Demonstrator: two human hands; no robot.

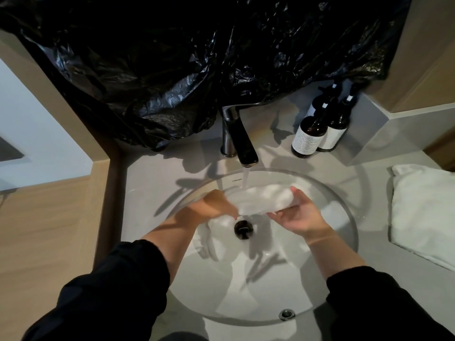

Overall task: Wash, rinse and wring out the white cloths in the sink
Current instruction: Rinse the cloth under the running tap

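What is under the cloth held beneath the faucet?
The drain shows just below the held cloth, with more white cloth lying left of it. The left hand covers whether they join.

Black long sleeves (110,279) — soft, matte, bunched at the cuffs — left hand (216,205) and right hand (300,217) bare.

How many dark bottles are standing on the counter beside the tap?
2 for certain. The front bottle stands right of the tap; the second bottle stands close beside it, farther right. More may be hidden behind them, under the black plastic.
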